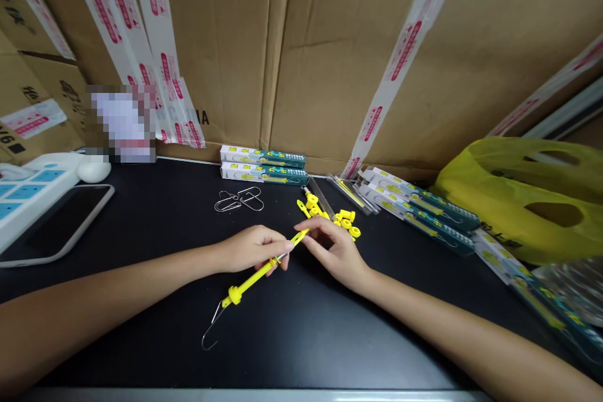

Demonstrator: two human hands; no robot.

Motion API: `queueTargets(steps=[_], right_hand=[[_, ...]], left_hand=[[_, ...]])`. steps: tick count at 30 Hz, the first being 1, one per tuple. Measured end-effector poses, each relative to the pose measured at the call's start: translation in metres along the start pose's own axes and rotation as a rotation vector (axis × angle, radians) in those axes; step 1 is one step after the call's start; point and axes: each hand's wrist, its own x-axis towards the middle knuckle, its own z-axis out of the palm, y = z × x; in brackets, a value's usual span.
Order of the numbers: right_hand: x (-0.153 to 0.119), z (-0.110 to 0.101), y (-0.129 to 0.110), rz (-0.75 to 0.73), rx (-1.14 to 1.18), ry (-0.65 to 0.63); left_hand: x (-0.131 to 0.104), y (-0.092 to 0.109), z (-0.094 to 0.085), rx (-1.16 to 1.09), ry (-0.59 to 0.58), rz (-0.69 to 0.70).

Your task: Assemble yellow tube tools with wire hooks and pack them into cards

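Observation:
A yellow rod with a metal hook (254,277), apparently the inner part of a spring scale, slants across the middle of the head view. My left hand (257,248) is closed around its upper part, where a short silvery section shows. Its hook hangs at the lower left end, beyond a yellow collar. At the upper end, my right hand (336,254) pinches the pointed tip of a slotted yellow plastic piece (298,238). Whether that piece is joined to the rod is hidden by my left fingers. Just behind my right hand lie loose yellow plastic parts (347,218).
Several wire hooks (239,199) lie left of centre. Two printed boxes (264,174) stand against the cardboard (226,63); more boxes (419,217) lie right, beside clear tubes (353,193). A yellow bag (522,195) is far right. A phone (61,223) and power strip (32,188) lie left.

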Motion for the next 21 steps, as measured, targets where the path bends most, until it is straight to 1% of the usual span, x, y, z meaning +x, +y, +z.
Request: queueTargets(steps=[5, 9, 14, 21], right_hand=[[-0.002, 0.000, -0.001, -0.024, -0.038, -0.028], [-0.003, 0.000, -0.001, -0.003, -0.004, 0.005], [-0.002, 0.000, -0.002, -0.012, 0.052, 0.026], [-0.002, -0.001, -0.002, 0.058, 0.115, 0.026]], left_hand=[[-0.001, -0.002, 0.003, -0.037, 0.033, 0.027], [0.001, -0.005, 0.003, -0.030, 0.079, 0.036], [0.005, -0.006, 0.000, -0.088, 0.150, 0.038], [0.009, -0.009, -0.001, -0.166, 0.242, 0.062]])
